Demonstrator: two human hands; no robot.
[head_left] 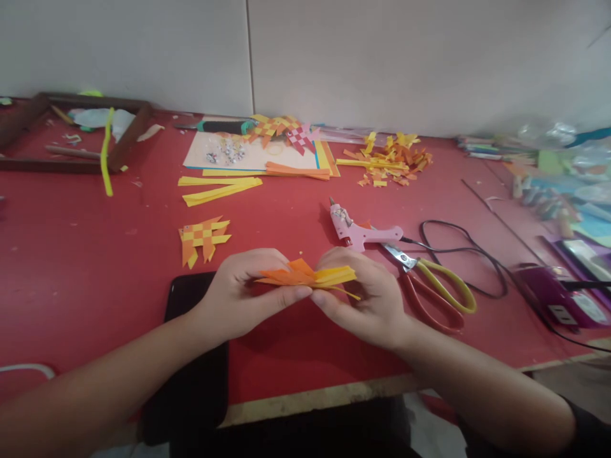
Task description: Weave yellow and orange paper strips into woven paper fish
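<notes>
Just above the front of the red table, both hands pinch one piece of folded orange and yellow paper strips (301,275). My left hand (248,289) is closed on its orange side, thumb along the lower edge. My right hand (367,296) is closed on the yellow side, the thumbs almost meeting in the middle. A loose yellow strip end sticks out by the right thumb. Left of my hands lies a woven orange and yellow paper fish (204,236). A pink glue gun (365,230) and scissors (429,277) with red and yellow handles lie to the right.
A black phone-like slab (191,369) lies under my left forearm. Behind are yellow paper strips (219,187), a cutter (224,127), a heap of paper scraps (396,159) and a brown frame (71,166). A black cord (465,226) loops toward a purple box (554,296) at right.
</notes>
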